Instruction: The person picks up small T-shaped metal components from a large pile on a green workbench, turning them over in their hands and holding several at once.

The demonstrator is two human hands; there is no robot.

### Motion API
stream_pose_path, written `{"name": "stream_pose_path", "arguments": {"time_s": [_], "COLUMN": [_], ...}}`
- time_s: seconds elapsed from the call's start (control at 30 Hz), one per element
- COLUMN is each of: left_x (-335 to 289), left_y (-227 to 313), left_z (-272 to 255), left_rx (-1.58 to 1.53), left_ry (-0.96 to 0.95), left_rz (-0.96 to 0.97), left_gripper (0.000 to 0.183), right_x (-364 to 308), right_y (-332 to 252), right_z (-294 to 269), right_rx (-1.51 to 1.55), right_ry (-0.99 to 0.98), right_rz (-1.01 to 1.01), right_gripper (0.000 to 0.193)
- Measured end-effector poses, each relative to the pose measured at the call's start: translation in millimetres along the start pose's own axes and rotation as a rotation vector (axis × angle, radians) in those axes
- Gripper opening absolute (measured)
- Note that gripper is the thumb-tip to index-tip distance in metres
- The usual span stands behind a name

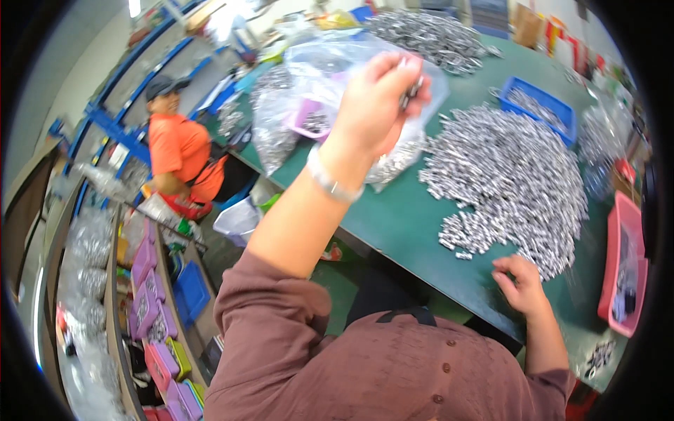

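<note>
My left hand is raised over the table, a white band round its wrist. Its fingers are curled round small shiny metal parts, slightly blurred, their exact kind unclear. My right hand rests at the near edge of a big heap of small silvery metal parts, its thumb and fingers slightly apart, nothing visible in it. Under my raised hand lie a clear plastic bag, a bag of metal parts and a pink-purple tray with metal parts in it.
On the green table stand a blue tray of parts and a pink bin. Another metal heap lies at the far end. A person in orange sits at left. Shelves with purple bins stand at lower left.
</note>
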State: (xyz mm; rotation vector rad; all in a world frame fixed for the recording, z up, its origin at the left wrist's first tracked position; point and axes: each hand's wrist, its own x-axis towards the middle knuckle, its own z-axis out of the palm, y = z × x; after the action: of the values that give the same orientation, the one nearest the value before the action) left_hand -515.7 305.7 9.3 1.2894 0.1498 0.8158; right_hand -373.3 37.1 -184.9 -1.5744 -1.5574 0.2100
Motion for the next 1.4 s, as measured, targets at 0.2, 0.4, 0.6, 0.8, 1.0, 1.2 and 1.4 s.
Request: {"name": "stream_pose_path", "arguments": {"time_s": [0.2,0.4,0.6,0.8,1.0,1.2,1.4], "left_x": [60,12,-81,-135,-152,-155,-155], "left_y": [22,0,-30,-98,-147,-171,-174], "left_z": [-45,-52,-46,-68,-48,-41,-42], "left_rx": [1.389,1.358,1.225,1.229,1.013,0.974,1.021], "left_ry": [0.302,0.182,-0.097,-0.056,-0.014,0.068,0.051], "left_rz": [0.167,0.739,0.804,0.335,0.309,0.347,0.379], "left_gripper": [0.035,0.030,0.025,0.014,0.027,0.027,0.025], "right_x": [0,2,0,4,0,1,4], "right_y": [-2,0,4,0,7,6,-1], "right_z": [8,8,8,10,14,11,8], "right_rx": [0.106,0.050,0.082,0.086,0.116,0.099,0.062], "right_ry": [-0.004,-0.023,-0.019,-0.025,-0.020,-0.024,-0.040], "right_rz": [0.043,0.055,0.102,0.102,0.135,0.112,0.073], "right_gripper": [0.016,0.016,0.016,0.016,0.016,0.016,0.015]}}
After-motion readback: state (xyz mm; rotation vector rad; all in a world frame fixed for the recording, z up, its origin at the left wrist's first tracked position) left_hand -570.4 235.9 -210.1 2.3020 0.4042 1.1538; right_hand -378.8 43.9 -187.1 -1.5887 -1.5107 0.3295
